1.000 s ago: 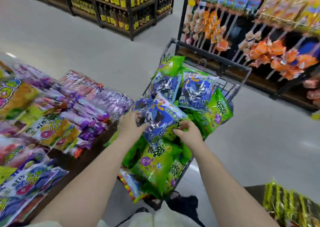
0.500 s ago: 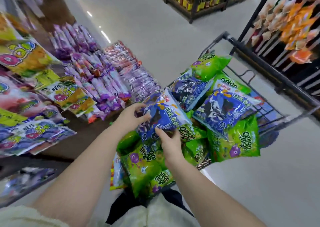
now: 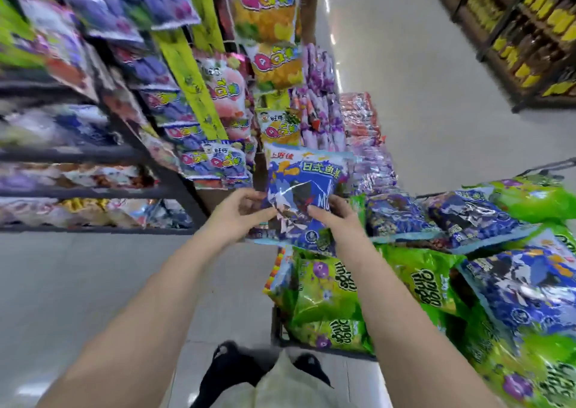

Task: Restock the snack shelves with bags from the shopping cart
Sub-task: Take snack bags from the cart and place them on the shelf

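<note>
Bright overhead light glares off the floor (image 3: 374, 65); motion-blurred, warped edges.

Both hands, left (image 3: 238, 213) and right (image 3: 338, 217), hold blue snack bag (image 3: 304, 186) above loaded cart (image 3: 277, 326).

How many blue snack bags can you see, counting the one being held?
4. One blue bag is held by both hands. Three lie in the cart: and at the right. More may hide under the green bags.
</note>
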`<state>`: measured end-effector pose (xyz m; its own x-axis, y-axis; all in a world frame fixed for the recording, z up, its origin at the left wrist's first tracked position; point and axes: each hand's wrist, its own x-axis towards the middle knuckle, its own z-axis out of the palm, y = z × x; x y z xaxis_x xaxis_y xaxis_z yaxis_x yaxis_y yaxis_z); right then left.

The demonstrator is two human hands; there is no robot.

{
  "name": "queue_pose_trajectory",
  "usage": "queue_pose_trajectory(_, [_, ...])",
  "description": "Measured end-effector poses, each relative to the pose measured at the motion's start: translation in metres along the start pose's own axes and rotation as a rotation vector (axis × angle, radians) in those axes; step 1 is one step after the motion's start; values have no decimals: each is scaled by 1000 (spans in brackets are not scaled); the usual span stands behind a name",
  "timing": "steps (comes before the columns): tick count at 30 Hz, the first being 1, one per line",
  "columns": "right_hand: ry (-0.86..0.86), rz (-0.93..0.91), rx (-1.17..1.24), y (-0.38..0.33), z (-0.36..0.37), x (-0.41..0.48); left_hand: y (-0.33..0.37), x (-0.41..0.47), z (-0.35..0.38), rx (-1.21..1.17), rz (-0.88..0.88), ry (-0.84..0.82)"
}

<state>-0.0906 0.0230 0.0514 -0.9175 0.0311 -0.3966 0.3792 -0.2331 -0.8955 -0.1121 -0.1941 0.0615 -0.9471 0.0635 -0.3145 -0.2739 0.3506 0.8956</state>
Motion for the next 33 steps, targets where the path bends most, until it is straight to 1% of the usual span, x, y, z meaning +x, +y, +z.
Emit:
queue_pose_trajectory(4, [-211, 27, -95, 0, 72, -1, -31, -40, -69, -225, -105, 37])
queue_pose_trajectory(7, [-329, 9, -161, 5, 143, -7, -60, -72, -124, -401, -94, 81])
queue_pose_trajectory(11, [-455, -85, -254, 23, 259, -24, -96, -121, -213, -521, -72, 317])
queue_pose_trajectory(14, [-492, -145, -304, 35, 361, -39, -122, -154, -291, -508, -69, 502])
queue_pose_trajectory(18, [-572, -252, -338, 41, 504, -59, -141, -190, -406, -482, 5, 708])
queue_pose_trajectory(21, [-654, -290, -311, 39, 600, -69, -148, -205, -489, -456, 59, 845])
queue_pose_trajectory(24, [-746, -304, -281, 26, 680, -77, -152, -212, -565, -402, 111, 967])
queue_pose_trajectory(26, [-810, -302, -260, 13, 724, -76, -147, -211, -612, -384, 149, 1004])
queue_pose_trajectory(29, [-863, -366, -267, -13, 786, -68, -133, -203, -679, -367, 229, 1023])
queue_pose_trajectory(33, [-802, -494, -234, -53, 865, -56, -107, -186, -762, -338, 328, 1077])
